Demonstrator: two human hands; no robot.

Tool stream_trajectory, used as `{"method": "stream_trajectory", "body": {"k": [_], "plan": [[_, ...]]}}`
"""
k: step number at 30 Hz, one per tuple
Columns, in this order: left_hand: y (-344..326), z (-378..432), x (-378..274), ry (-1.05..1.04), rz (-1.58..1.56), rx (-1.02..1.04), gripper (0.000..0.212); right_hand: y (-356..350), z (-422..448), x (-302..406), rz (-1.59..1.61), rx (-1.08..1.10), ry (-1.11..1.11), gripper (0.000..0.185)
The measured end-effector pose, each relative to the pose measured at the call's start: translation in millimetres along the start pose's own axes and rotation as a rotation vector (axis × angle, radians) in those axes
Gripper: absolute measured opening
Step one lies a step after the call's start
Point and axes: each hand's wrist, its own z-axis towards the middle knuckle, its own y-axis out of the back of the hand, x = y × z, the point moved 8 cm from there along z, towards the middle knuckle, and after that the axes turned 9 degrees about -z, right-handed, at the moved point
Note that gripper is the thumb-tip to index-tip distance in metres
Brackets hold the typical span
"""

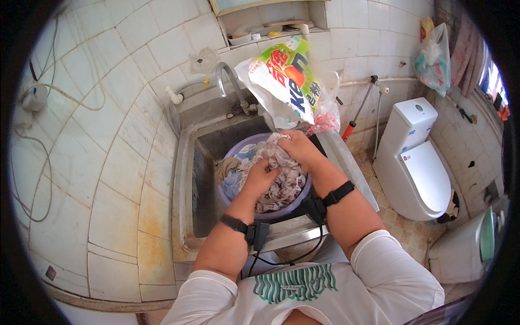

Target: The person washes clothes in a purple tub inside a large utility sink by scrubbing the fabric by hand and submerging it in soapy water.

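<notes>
A round purple plastic basin (pixel 289 209) stands in a stainless steel sink (pixel 205 170), full of wet clothes. Uppermost is a pale cloth with a dark pattern (pixel 280 191). My right hand (pixel 300 149) grips a bunched part of it near the basin's far right side. On the cloth's left part rests my left hand (pixel 260 177), thumb and fingers curled against the fabric; whether it pinches any is hard to see. Blue cloth (pixel 232 183) and an olive-brown cloth (pixel 227 168) lie at the basin's left.
Behind the sink rises a metal faucet (pixel 227 77). A large detergent powder bag (pixel 284 81) stands at the back right, beside a crumpled clear plastic bag (pixel 327 118). White toilet (pixel 422 174) and a lidded bin (pixel 459 252) stand right; tiled wall (pixel 118 162) bounds the left.
</notes>
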Motion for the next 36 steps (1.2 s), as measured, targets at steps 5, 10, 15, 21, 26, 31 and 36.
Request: {"method": "stream_trajectory", "body": {"k": [5,10,15,21,26,31,36], "plan": [[34,4,5,0.064,0.039,-0.352,0.016,41,18,-20,-0.021,-0.215,0.002,0.019],[48,-17,-54,-0.308,-0.048,-0.590,0.031,68,21,-24,-0.306,-0.525,0.149,0.027],[27,-7,-42,0.045,0.243,-0.343,0.038,59,24,-39,0.231,-0.367,-0.087,0.026],[40,-7,-22,-0.012,0.383,-0.444,0.028,56,16,-9,0.387,-0.337,0.091,0.035],[52,-11,-68,-0.140,0.102,-0.514,0.021,79,21,-8,0.618,-0.384,0.170,0.038],[26,-5,-76,-0.013,0.020,-0.086,0.044,87,18,-9,0.631,-0.383,0.143,0.034],[-31,-8,-65,0.120,0.568,0.214,0.112,72,8,12,0.742,-0.253,0.091,0.035]]}}
